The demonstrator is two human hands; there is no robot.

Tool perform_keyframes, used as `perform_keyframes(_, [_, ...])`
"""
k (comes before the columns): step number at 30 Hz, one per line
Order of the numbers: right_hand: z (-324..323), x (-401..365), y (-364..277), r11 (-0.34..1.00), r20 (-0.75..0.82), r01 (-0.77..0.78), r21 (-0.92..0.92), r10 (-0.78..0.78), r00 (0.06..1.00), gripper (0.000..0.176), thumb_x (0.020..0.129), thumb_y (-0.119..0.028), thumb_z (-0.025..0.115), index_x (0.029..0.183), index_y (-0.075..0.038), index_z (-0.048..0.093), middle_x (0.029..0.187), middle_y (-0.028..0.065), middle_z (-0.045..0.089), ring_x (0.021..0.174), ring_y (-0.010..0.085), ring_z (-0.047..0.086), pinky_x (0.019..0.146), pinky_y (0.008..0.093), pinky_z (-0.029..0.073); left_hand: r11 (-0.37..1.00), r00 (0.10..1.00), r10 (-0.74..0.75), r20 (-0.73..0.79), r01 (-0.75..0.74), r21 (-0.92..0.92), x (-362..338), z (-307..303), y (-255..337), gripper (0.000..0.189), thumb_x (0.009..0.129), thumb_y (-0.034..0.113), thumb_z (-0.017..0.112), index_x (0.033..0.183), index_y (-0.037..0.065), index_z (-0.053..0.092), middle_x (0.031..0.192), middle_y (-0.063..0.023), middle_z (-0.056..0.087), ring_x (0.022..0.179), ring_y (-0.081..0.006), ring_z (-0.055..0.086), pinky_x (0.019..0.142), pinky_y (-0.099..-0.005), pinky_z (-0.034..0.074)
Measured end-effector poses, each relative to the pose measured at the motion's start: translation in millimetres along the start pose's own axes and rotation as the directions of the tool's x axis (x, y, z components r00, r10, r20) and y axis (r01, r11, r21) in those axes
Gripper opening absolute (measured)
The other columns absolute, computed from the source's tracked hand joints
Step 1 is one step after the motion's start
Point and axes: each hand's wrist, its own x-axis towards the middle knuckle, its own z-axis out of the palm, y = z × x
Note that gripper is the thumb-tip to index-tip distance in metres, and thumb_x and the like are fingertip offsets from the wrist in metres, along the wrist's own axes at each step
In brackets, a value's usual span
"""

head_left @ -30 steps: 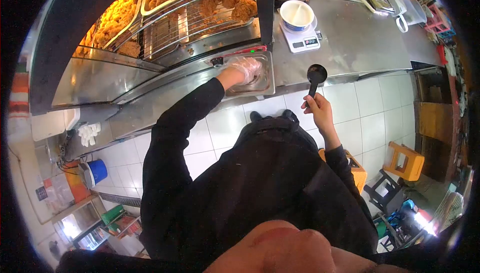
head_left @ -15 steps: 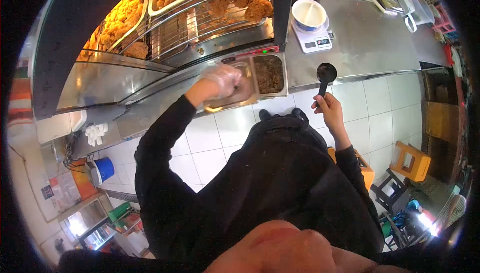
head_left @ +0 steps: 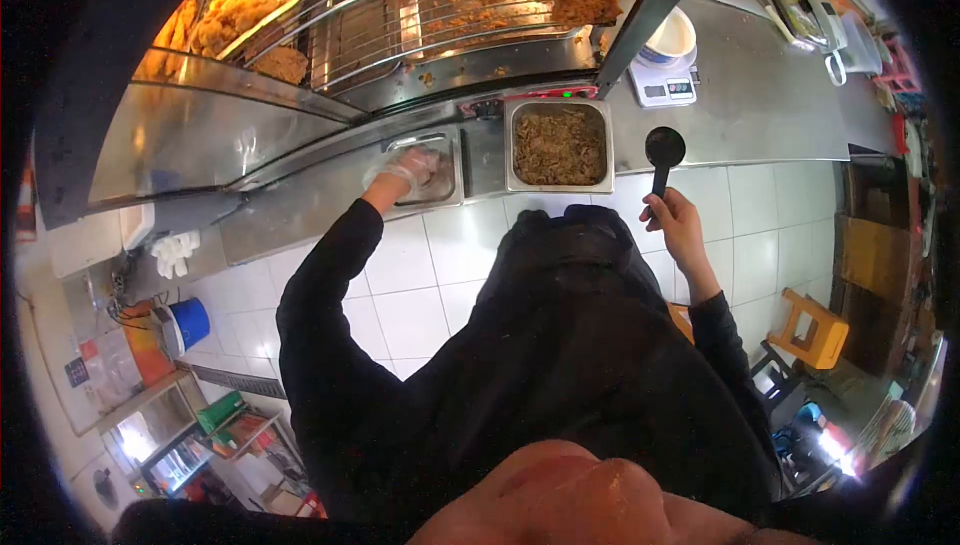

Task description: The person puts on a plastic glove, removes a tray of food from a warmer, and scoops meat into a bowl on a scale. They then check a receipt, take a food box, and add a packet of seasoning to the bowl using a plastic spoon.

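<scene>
Lid (head_left: pixel 446 157) now apart from pan (head_left: pixel 560 188), along counter edge (head_left: pixel 486 188).

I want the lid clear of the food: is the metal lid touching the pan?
Apart. The head view shows a strip of counter between the metal lid, under the left hand, and the pan.

The desk (head_left: pixel 745 110) has a bare-metal top, with light reflections along its surface. At its front edge stands a rectangular metal container (head_left: pixel 560 188), uncovered, filled with brown shredded or flaked matter. To its left, apart from it, is a metal lid (head_left: pixel 447 183) beneath the gloved left hand (head_left: pixel 405 170); full contact with the desk cannot be confirmed. To its right sits a white scale (head_left: pixel 665 92). The floor (head_left: pixel 695 210) is pale square tile; a yellow stool (head_left: pixel 812 333) stands upon it.
</scene>
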Motion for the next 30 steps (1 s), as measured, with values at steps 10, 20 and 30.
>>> perform_keyframes(10, [-25.2, 44.0, 16.7, 0.908, -0.267, 0.161, 0.387, -0.056, 0.962, 0.015, 0.093, -0.018, 0.044, 0.097, -0.006, 0.051, 0.061, -0.0020, 0.041, 0.054, 0.0089, 0.043, 0.053, 0.0249, 0.044, 0.867, 0.261, -0.489, -0.833, 0.038, -0.497, -84.4, 17.2, 84.0, 0.028, 0.079, 0.014, 0.068, 0.105, 0.006, 0.059, 0.104, -0.0137, 0.061, 0.094, -0.0289, 0.059, 0.083, -0.0369, 0.048])
perform_keyframes(20, [-105.1, 235.9, 48.9, 0.957, -0.734, 0.052, -0.285, -0.252, 0.630, 0.046, 0.074, -0.037, 0.074, 0.086, -0.001, 0.046, 0.078, 0.0088, 0.052, 0.069, 0.0243, 0.051, 0.066, 0.0370, 0.043, 0.614, -0.167, -0.789, -0.591, -0.182, -0.768, -62.3, 31.1, 181.1, 0.027, 0.081, 0.012, 0.068, 0.103, 0.000, 0.056, 0.099, -0.0117, 0.057, 0.085, -0.0210, 0.058, 0.070, -0.0287, 0.050])
perform_keyframes(30, [-82.0, 140.2, -2.9, 0.879, -0.490, 0.460, -0.128, -0.459, 0.741, 0.027, 0.098, -0.026, 0.041, 0.084, -0.005, 0.049, 0.062, -0.0038, 0.037, 0.053, 0.0070, 0.034, 0.046, 0.0242, 0.028, 0.498, -0.345, -0.846, -0.407, -0.240, -0.833, -52.7, 16.5, 199.3, 0.029, 0.082, 0.014, 0.067, 0.105, 0.002, 0.055, 0.096, -0.0085, 0.059, 0.084, -0.0174, 0.057, 0.068, -0.0273, 0.048])
